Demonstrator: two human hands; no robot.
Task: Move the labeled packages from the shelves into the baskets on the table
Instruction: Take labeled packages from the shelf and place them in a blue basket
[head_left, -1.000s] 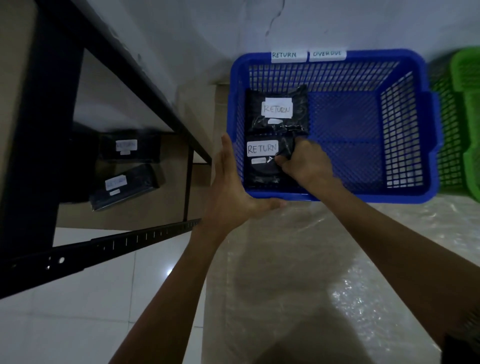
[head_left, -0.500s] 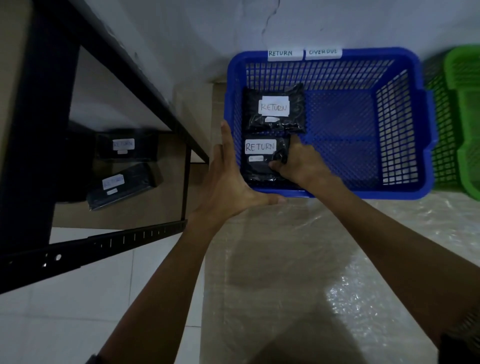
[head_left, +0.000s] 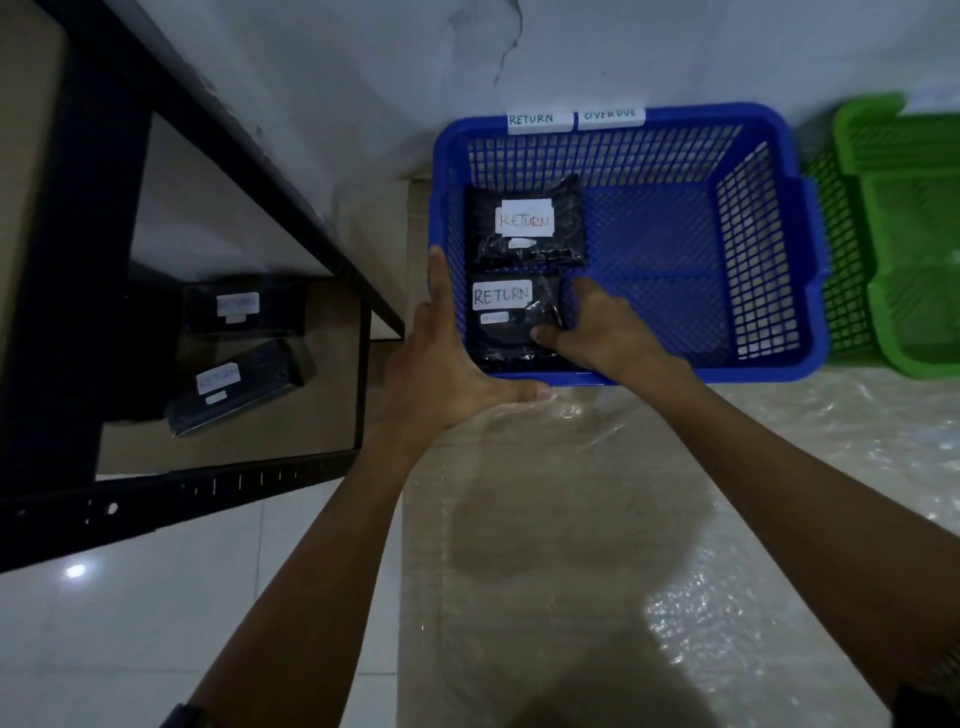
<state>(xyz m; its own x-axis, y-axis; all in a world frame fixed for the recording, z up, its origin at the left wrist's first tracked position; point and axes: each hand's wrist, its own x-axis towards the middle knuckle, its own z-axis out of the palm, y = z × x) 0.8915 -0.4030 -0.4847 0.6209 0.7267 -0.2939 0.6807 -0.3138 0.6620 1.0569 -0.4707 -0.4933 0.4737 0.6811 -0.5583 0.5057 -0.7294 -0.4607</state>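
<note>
Down at the bottom of the frame, two bare forearms reaching up across the plastic-covered desk (head_left: 597, 519). Left hand (head_left: 447, 364) spread open flat against the outside of the blue basket (head_left: 769, 371) at its lower left corner, thumb along the front rim, clamped on nothing. Right hand (head_left: 602, 332) inside the basket, thumb and fingers pinched on the right edge of the near package (head_left: 514, 327), pressing it down onto the mesh floor.

Near package: black, flat, label reading RETURN upright to the viewer; close to square, so long axis hard to call, perhaps running up the frame. Touching its upper edge, the far package (head_left: 524, 223), label also the right way up, tucked in the upper left corner of the basket floor. Right half of the basket bare, under the RETURN and OVERDUE tags (head_left: 574, 118) on the back rim. Green basket (head_left: 898, 234) at the right edge, nothing visible in it.

Tally: two in, at least two left. Still on the shelf (head_left: 332, 415) at centre left, one shelf package (head_left: 244, 309) lying across the frame, another (head_left: 234, 384) below it, long axis tilted up to the right.
</note>
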